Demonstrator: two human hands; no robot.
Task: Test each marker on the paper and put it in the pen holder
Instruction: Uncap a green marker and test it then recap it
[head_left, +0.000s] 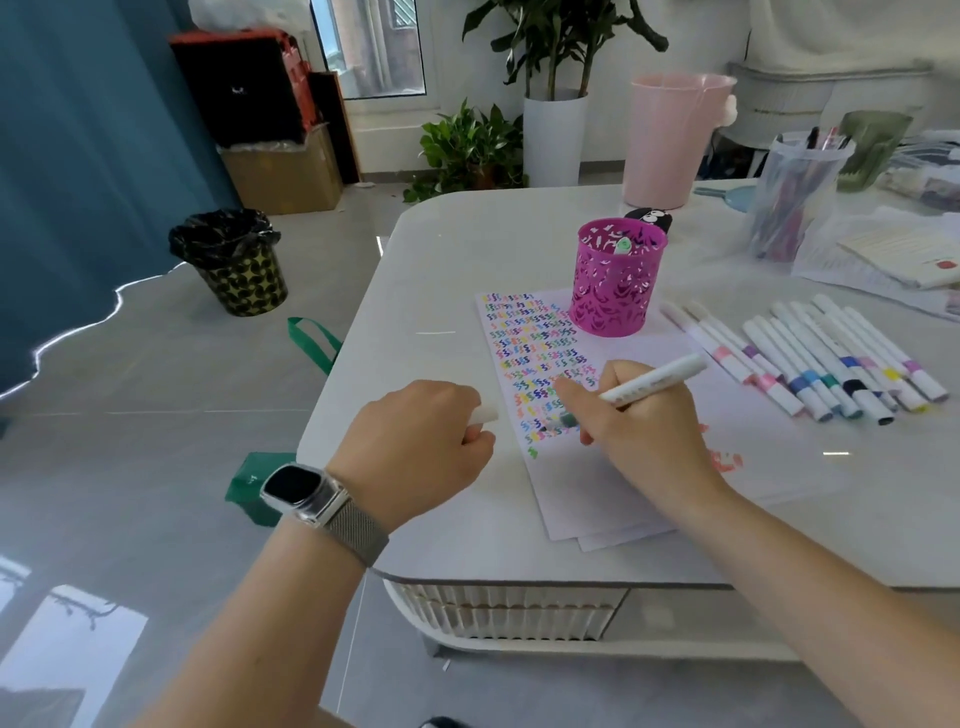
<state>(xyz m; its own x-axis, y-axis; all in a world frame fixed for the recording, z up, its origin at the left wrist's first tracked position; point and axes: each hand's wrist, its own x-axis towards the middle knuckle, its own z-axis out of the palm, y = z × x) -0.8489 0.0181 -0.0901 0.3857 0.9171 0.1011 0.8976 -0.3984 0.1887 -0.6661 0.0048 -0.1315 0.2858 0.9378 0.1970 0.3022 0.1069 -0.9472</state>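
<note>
Near the lower rows of coloured squiggles on the paper (571, 483), we have the marker (639, 387) slanted low, its greenish tip (558, 422) at or just above the sheet; contact is hard for us to confirm. Our right hand (639, 421) grips its white barrel, fingers (571, 395) curled round it near the tip end, while the back end points up toward the row of untested markers (810, 358) lying on the counter (441, 260) to the right.

Our left hand (415, 441) rests just beside the sheet's left edge with its fingers clenched round a small white piece, most likely the cap (485, 414).

Beyond the written rows, the pink pen holder (615, 280) stands on the paper's top corner with one marker already inside.

From here we judge the risks as follows: nothing pins the paper flat, so a firm stroke could drag it and smear fresh ink; a new mark could land on older squiggles, hiding whether this colour writes; and carrying the marker to the holder uncapped could streak the sheet or tip the light holder.
</note>
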